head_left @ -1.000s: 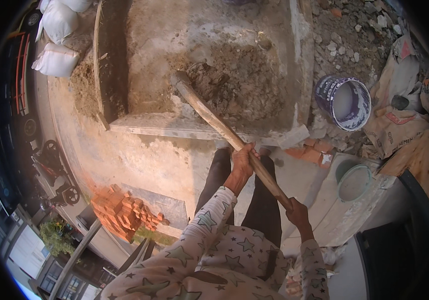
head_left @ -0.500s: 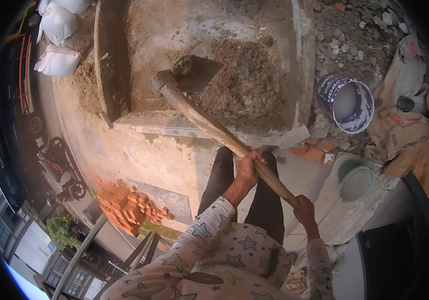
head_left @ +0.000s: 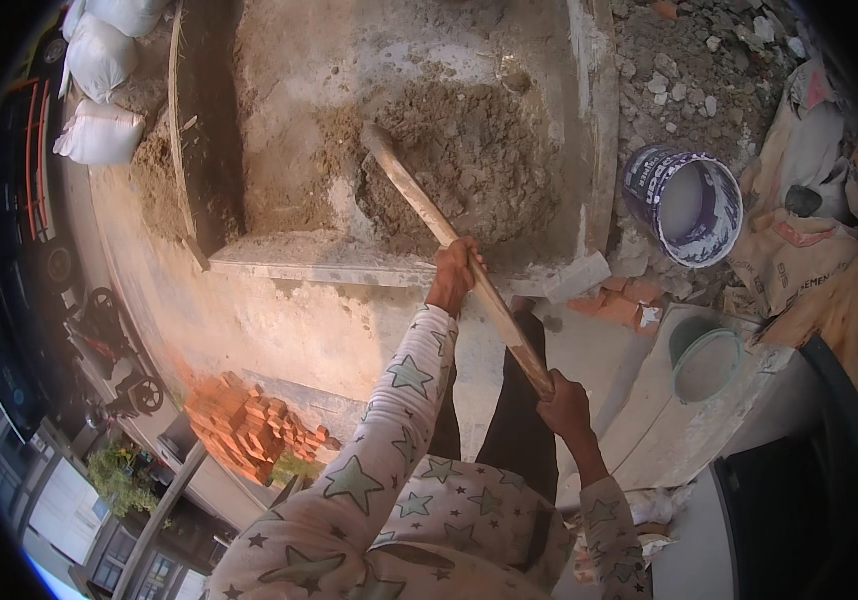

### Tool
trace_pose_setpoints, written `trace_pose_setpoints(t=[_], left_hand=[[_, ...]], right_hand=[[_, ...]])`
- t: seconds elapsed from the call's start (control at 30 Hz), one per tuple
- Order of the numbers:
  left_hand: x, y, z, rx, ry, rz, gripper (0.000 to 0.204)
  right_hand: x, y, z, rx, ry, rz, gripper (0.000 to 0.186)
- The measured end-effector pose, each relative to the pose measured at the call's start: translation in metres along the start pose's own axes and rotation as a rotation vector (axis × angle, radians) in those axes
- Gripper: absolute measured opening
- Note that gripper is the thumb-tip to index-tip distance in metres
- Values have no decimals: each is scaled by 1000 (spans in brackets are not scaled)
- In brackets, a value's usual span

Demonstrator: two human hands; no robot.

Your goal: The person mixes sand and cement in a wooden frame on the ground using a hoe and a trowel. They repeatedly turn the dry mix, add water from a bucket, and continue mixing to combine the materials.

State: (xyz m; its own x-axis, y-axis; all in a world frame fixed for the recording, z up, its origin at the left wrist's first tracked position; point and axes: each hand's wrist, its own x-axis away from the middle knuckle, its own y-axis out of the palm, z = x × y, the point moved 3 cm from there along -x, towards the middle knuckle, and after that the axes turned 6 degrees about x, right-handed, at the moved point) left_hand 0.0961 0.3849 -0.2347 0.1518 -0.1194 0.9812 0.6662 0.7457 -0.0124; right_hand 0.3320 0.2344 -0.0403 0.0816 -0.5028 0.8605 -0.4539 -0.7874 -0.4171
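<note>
Left hand (head_left: 452, 275) and right hand (head_left: 561, 400) both clamping long wooden hoe handle (head_left: 449, 240); blade digging into brown sand-mortar pile (head_left: 479, 165). Judging: keeping grip firm, pulling steadily.

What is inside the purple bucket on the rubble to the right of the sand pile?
The purple bucket lies tilted with its mouth toward the camera. Only its pale, whitish inner wall and bottom show; no contents are visible. The inner wall nearest the camera is hidden behind the rim, so a little residue there cannot be ruled out.

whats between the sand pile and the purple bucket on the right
In the head view, a raised concrete curb runs between the sand pile and the purple bucket, then a strip of stony rubble beside the bucket.
</note>
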Motion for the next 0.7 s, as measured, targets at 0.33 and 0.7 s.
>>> trace_pose_setpoints(t=[0.33, 0.7], left_hand=[[50, 31, 112, -117, 310, -85, 10], [32, -24, -9, -320, 40, -51, 19]], right_hand=[[-30, 8, -77, -378, -186, 106, 33], [69, 33, -65, -489, 130, -67, 38]])
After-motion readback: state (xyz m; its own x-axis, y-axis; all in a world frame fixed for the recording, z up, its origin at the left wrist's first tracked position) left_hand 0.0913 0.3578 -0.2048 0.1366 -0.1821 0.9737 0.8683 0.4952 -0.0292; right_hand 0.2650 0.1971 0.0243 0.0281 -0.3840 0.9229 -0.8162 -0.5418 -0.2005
